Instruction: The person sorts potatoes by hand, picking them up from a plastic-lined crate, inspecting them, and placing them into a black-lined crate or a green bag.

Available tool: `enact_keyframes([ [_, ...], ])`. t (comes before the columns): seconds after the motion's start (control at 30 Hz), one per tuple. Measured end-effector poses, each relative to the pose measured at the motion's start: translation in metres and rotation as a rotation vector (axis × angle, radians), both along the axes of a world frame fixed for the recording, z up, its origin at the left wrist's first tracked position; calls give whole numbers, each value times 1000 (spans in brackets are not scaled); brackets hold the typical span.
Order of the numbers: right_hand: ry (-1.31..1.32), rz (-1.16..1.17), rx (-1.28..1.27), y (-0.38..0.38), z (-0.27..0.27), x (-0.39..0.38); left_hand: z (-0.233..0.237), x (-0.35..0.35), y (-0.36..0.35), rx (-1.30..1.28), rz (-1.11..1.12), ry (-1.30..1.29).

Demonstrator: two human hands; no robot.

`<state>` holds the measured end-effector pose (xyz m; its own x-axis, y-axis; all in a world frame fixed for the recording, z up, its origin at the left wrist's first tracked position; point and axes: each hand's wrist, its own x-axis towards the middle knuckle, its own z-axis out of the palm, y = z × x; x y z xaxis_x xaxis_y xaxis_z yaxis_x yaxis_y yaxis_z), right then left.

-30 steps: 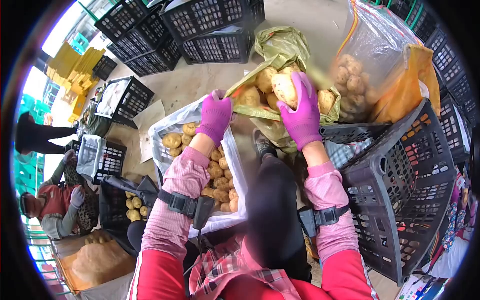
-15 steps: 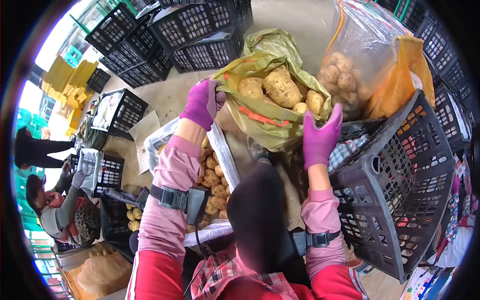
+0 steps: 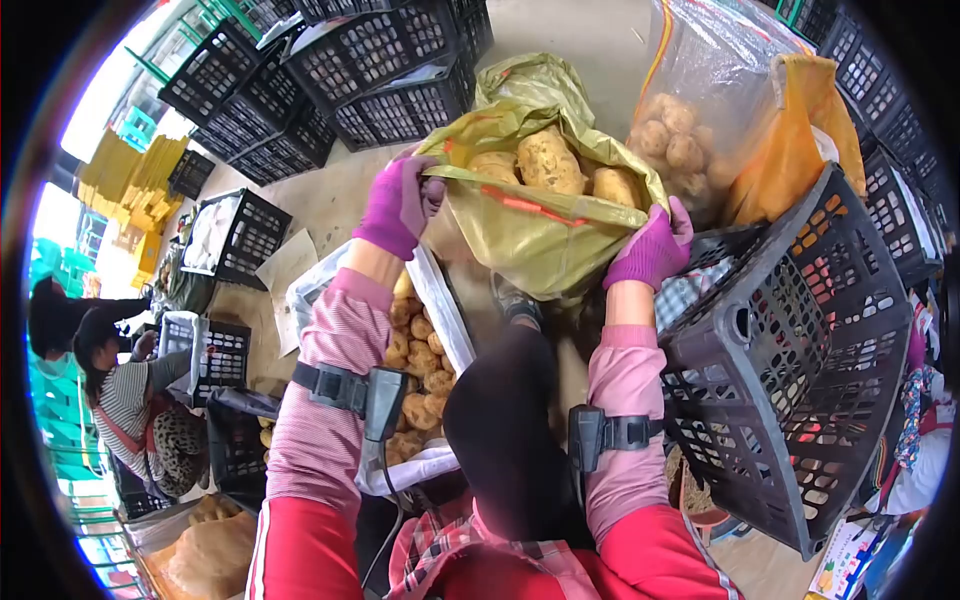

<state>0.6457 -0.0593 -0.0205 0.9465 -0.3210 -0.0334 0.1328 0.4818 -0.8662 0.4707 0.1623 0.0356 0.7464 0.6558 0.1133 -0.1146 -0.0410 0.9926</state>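
Left hand (image 3: 400, 205) and right hand (image 3: 652, 245): fingers clenched on rim of green sack (image 3: 520, 235); looks thin, floppy; potatoes (image 3: 549, 162) likely heavy, rim best gripped both sides.

The left hand (image 3: 402, 205) and right hand (image 3: 652, 245) grip opposite sides of an open green bag (image 3: 540, 225) holding potatoes (image 3: 549, 163), beyond a lined crate (image 3: 440, 300) at near left.
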Motion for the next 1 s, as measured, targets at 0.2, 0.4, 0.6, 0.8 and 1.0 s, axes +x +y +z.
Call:
enact_keyframes([
  [0.2,-50,98,-25,-2,-4,-9,-28,-35,9,683,-194,203],
  [0.4,-639,-18,-1135,-30,41,-57,7,-72,-20,-366,-44,57],
  [0.6,-884,926,-685,-31,171,-146,-49,-225,-9,-102,140,497],
  [0.8,-1056,1159,-586,21,198,-232,-197,-285,-64,334,37,1245],
  [1.0,-1273,1195,-1020,47,113,-236,-291,-294,-72,-37,59,1348],
])
